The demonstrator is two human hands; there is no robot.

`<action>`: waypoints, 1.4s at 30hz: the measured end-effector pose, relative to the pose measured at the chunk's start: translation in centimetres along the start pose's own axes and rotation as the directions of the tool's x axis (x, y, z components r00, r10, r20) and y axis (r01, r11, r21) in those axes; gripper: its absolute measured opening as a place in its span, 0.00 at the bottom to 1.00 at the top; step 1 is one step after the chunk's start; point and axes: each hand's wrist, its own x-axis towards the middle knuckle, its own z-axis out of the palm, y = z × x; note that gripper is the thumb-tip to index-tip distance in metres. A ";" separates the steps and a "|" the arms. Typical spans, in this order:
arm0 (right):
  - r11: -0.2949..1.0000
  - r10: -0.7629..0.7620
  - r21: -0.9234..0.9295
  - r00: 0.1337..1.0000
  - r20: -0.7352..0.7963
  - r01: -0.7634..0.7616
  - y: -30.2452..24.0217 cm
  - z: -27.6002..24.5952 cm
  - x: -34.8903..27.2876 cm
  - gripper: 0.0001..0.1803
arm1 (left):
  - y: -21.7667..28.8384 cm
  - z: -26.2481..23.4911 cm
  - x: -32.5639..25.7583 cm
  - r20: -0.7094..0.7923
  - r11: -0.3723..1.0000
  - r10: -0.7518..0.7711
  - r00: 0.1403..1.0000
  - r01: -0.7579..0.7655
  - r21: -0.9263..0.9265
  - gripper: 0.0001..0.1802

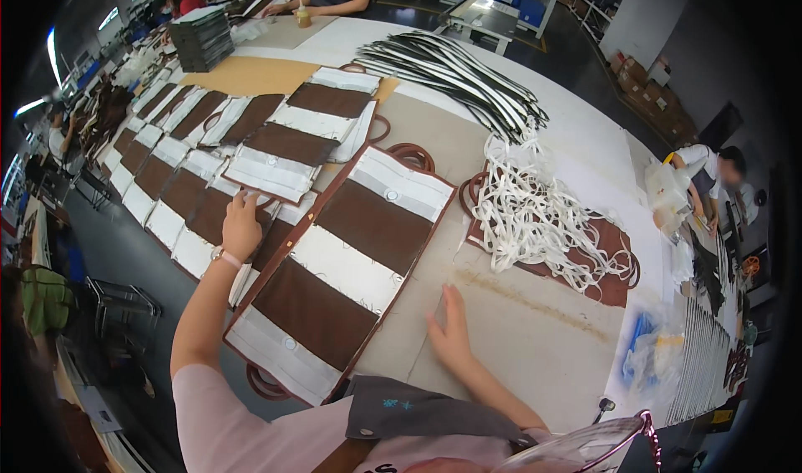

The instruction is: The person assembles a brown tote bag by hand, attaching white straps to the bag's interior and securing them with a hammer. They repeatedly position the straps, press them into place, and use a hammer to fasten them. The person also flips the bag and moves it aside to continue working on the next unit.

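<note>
A large flat bag panel [368, 231], with brown and white bands and reddish-brown edging, lies slantwise before me. Brown loop handles [411, 155] show at its far end, and more curve out at the near end. My left hand [242, 222] reaches over the stacked panels to the left, fingers stretched toward the near edge of a similar striped panel [276, 165]; whether it touches that edge is hard to tell. My right hand [451, 331] is open beside the large panel's right edge, over the grey board [493, 322], holding nothing.
Rows of overlapping striped panels [180, 180] cover the left side. A heap of white straps [535, 214] lies on a brown panel to the right. Black and white strips [451, 76] lie beyond, and a dark stack [202, 43] stands far left. Other people work around the table.
</note>
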 end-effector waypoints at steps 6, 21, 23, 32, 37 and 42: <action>0.997 0.061 -0.039 0.994 -0.094 -0.065 0.1 -4.0 -8.0 0.34 | 0.2 2.3 6.2 0.368 0.931 -0.031 0.929 -0.107 0.348 0.15; 0.976 0.154 0.175 0.979 -0.136 -0.129 1.7 -4.2 -11.2 0.31 | 0.2 3.5 7.7 0.489 0.920 -0.011 0.872 -0.182 0.347 0.18; 0.971 0.176 0.187 0.972 -0.155 -0.147 2.4 -4.9 -11.9 0.30 | 1.7 3.0 8.4 0.500 0.920 -0.029 0.865 -0.172 0.351 0.17; 0.966 0.250 0.079 0.967 -0.052 -0.246 -0.9 -5.6 -9.9 0.29 | 12.1 -16.4 23.4 -0.382 0.979 0.204 0.901 -0.182 0.094 0.17; 0.996 0.085 0.024 0.996 -0.032 -0.084 0.9 -5.1 -10.4 0.23 | 22.8 -31.7 20.9 -0.698 0.888 0.229 0.679 -0.440 -0.136 0.19; 0.803 0.377 0.500 0.926 -0.007 -0.323 1.2 -7.1 -10.0 0.19 | 27.8 -36.1 13.3 -0.736 0.477 0.382 0.558 -0.802 -0.360 0.12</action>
